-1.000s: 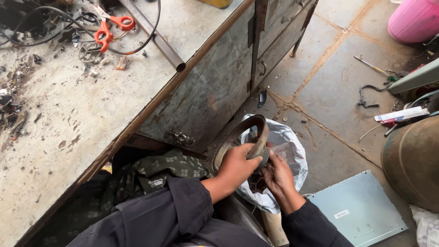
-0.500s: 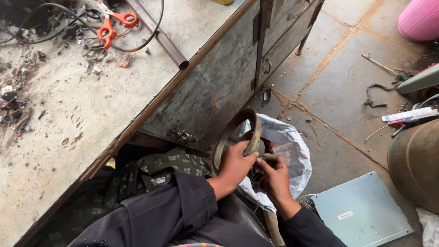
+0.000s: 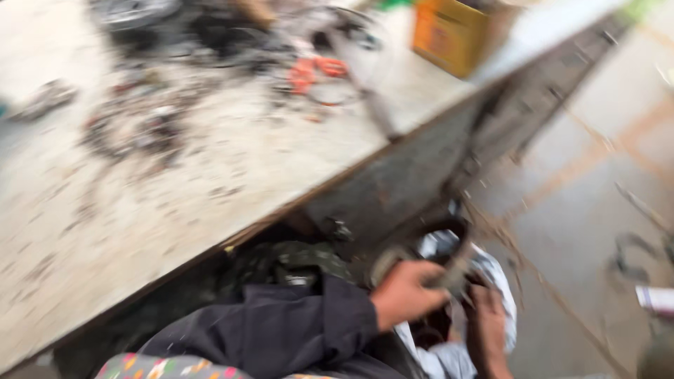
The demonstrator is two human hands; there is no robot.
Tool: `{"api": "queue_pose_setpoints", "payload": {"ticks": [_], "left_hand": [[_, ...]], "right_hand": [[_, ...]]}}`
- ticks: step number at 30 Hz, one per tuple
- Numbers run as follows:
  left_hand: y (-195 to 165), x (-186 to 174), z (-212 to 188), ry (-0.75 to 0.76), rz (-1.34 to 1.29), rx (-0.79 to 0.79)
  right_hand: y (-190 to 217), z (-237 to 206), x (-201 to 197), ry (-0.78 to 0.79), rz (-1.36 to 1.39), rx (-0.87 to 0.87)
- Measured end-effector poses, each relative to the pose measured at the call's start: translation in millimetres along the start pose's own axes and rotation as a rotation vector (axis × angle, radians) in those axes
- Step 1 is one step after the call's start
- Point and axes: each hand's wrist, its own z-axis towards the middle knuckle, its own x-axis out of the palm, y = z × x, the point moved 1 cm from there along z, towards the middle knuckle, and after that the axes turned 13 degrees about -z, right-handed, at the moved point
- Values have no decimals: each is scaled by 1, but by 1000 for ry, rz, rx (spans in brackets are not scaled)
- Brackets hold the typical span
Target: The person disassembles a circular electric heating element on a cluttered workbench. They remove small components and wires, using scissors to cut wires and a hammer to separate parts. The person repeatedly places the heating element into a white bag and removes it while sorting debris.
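Head view: heavily blurred, looking down past my sleeves to both of my hands below the bench edge.
Workbench (image 3: 175, 189): pale, gritty top filling the left of the frame, strewn with dark debris.
Orange-handled tool (image 3: 316, 72): lies far up on the bench top among tangled cables, well apart from my hands.
Yellow box (image 3: 453, 35): stands at the far end of the bench.
Left hand (image 3: 407, 295): fingers curled closed around the dark curved belt (image 3: 456, 242), gripping its lower part.
Dark curved belt: arcs up from my left hand, just below the bench side panel and above the white plastic bag (image 3: 491, 281).
Right hand (image 3: 488, 326): lies against the bag just beside the belt; blur keeps me from telling whether it grips anything.
Tiled floor (image 3: 583, 210): fills the right side.
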Motion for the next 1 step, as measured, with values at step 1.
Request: {"api": "queue_pose_setpoints", "payload": {"ticks": [1], "left_hand": [[-12,-1,-5,19,-37,-132]], "right_hand": [[19,4,-11,-57,-263,-244]]}}
